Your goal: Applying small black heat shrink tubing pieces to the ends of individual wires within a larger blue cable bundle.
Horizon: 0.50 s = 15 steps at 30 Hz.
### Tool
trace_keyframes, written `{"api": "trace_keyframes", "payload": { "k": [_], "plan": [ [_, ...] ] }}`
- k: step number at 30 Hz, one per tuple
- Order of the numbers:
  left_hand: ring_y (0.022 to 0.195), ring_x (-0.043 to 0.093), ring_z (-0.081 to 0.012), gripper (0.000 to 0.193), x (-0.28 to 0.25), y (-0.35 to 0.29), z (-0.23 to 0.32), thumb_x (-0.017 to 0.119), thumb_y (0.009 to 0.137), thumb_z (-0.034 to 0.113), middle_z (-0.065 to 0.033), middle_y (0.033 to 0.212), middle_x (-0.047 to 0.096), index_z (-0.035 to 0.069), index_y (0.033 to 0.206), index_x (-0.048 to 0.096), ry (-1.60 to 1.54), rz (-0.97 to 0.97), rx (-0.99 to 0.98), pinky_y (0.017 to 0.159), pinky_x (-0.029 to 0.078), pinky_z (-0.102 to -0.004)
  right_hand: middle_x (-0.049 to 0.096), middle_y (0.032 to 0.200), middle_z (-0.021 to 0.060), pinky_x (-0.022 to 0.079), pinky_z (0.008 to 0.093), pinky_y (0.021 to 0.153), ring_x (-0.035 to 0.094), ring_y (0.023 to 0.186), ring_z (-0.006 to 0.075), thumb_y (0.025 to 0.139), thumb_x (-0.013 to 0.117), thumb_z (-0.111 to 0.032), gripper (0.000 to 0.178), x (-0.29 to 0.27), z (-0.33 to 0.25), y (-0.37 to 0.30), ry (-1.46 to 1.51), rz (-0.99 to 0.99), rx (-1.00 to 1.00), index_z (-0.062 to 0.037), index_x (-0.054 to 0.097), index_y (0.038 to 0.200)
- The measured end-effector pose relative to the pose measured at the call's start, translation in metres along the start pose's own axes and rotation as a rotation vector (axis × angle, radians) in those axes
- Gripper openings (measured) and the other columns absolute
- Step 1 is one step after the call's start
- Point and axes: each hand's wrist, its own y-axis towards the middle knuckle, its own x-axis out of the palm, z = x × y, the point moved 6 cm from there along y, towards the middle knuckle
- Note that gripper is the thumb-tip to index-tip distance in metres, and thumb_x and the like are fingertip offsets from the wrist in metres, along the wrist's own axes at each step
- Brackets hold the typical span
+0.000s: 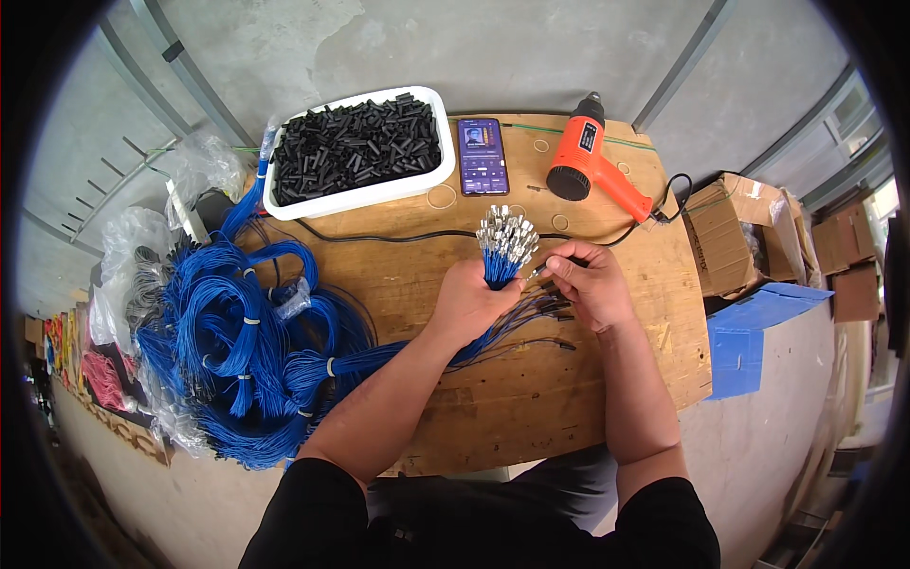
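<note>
Near the middle of the wooden table, my left hand [466,302] is closed around a bundle of blue wires, whose silvery metal terminals [509,235] stick up above the fist. Just to its right, my right hand [590,284] pinches a small black sleeve [575,261] at the end of a wire; the fingers partly cover it. Several wire ends with black sleeves [550,305] fan out below the two hands. From my left fist the bundle runs back left, under my forearm, to a large heap of tied blue wires [248,332].
A white tub [365,198] full of short black sleeves stands at the back left. Beside it lie a phone [482,161] and an orange heat gun [590,156]. A black cord [379,237] crosses behind my hands. Cardboard boxes [716,237] stand right of the table.
</note>
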Motion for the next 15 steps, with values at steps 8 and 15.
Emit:
{"api": "trace_keyframes", "payload": {
  "k": [8,15],
  "plan": [
    [0.058,0.059,-0.0095,0.010,0.0023,-0.0024,0.0001,0.069,0.086,0.011,-0.0032,0.065,0.064,0.001,0.085,0.068,-0.081,-0.045,-0.103,0.055,0.046,-0.0269,0.067,0.078,0.0014,0.032,0.0183,0.050,0.045,0.058,0.0023,0.093,0.069,-0.006,0.005,0.0019,0.0021,-0.0003,-0.015,-0.041,0.038,-0.0015,0.068,0.095],
    [0.061,0.059,-0.0106,0.011,0.0082,-0.0064,0.0043,0.068,0.090,0.008,-0.0047,0.071,0.063,-0.003,0.089,0.066,-0.476,-0.091,-0.201,0.053,0.045,-0.0253,0.067,0.078,0.0017,0.032,0.0181,0.050,0.045,0.058,0.0025,0.092,0.069,-0.004,0.005,-0.0015,-0.0006,-0.0007,0.000,-0.028,0.013,-0.0012,0.069,0.096]
  ]
}}
